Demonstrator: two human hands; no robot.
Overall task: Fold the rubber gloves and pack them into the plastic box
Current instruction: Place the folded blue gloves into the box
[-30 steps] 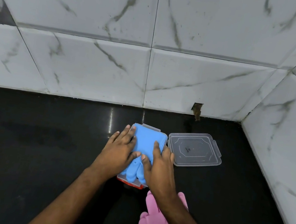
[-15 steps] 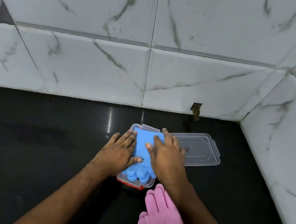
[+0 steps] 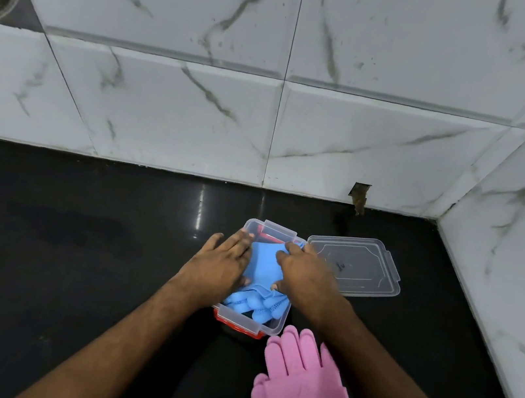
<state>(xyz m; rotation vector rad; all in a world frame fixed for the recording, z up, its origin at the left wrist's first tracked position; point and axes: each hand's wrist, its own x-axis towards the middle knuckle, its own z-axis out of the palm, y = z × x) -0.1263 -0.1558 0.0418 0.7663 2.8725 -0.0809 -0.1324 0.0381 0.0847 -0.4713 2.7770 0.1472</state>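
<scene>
A clear plastic box [image 3: 278,229] with red trim stands on the black counter. Folded blue rubber gloves [image 3: 262,269] lie inside it, their fingers bunched at the near end. My left hand [image 3: 219,269] rests flat on the gloves' left side, over the box's left wall. My right hand [image 3: 306,273] presses on the right side, thumb hooked under a blue fold. Pink rubber gloves [image 3: 305,395] lie flat on the counter just in front of the box, to the right, under my right forearm.
The box's clear lid [image 3: 355,265] lies flat to the right of the box. White marble-tiled walls [image 3: 277,115] close off the back and the right side. The black counter [image 3: 59,235] stretches to the left.
Both hands have pushed the blue gloves down from on top of the box into it. The box's far rim now shows. My right hand moved up and to the right.
</scene>
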